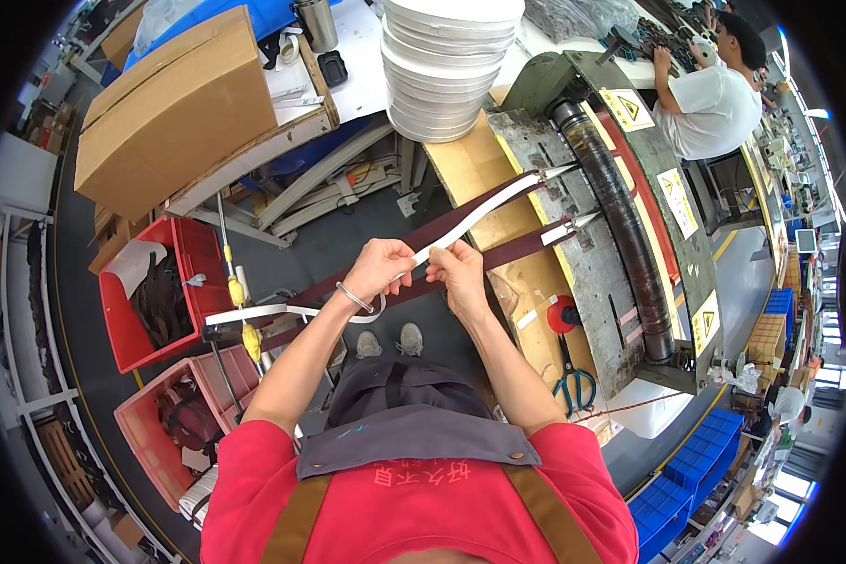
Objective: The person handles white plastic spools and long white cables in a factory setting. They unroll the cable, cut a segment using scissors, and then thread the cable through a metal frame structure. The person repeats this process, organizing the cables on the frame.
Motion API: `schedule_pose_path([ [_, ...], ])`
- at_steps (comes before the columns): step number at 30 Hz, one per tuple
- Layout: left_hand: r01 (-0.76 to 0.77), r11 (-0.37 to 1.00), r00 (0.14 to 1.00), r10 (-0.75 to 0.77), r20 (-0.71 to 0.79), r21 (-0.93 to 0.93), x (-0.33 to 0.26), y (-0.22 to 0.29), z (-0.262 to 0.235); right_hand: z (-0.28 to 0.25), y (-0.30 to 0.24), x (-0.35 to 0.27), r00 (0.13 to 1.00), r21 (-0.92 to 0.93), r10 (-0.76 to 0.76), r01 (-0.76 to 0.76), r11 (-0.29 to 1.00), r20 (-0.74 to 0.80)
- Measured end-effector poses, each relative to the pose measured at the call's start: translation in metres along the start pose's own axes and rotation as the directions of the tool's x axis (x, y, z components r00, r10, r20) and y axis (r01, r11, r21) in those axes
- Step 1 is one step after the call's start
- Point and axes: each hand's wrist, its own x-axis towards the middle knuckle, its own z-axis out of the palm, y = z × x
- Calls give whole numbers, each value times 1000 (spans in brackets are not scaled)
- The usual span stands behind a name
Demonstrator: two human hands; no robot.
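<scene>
Head view: the white strip point(479, 214) is off to the person's left of the black roller point(620, 216), its far part lying along a dark strap point(451, 217) that ends in a clip point(562, 170) beside the roller. The left hand point(382, 270) has its fingers pinched on the strip. The right hand point(461, 274), closer to the roller, looks pinched on its edge too, but the contact's tiny.

If it were me, I'd pull lightly and evenly away from the roller, keep the strip flat and square with the strap, and do short stretches so no twist sneaks in. That slack loop by the left wrist could snag, imo.

Long axis slants from the hands toward the roller, far end pointing at the clip; the tail trails away from the roller.
</scene>
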Motion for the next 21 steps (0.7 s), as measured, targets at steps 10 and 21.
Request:
schedule_pose_path([
  [10, -2, 1000, 1000, 2, -25, -4, -1, 0, 2, 0, 1, -1, 1000, -9, -9, 9, 1000, -14],
  [21, -11, 999, 999, 13, -42, 53, -2, 4, 5, 0, 0, -1, 1000, -10, -3, 3, 1000, -8],
])
